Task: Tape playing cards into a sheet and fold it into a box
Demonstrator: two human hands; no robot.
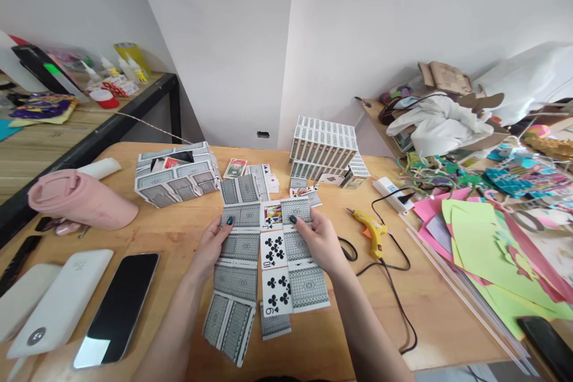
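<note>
A panel of overlapping playing cards (235, 277) spreads above the table, mostly showing grey patterned backs. Down its middle runs a column of club faces (274, 250), a jack, a ten and a nine. My left hand (215, 245) pinches the panel's left side, thumb on top and fingers hidden beneath. With the thumb likewise on top, my right hand (322, 240) grips the right-hand strip of cards (308, 286). Whether both sides form one joined piece I cannot tell. A single card (275, 323) shows below the near edge.
Behind stand a card-covered box (176, 176) and a stack of card packs (323, 143). A yellow glue gun (371, 233) with its cord lies right, near a power strip (393, 194) and coloured paper (483, 250). Left are a pink tumbler (85, 200), phone (119, 307) and power bank (62, 301).
</note>
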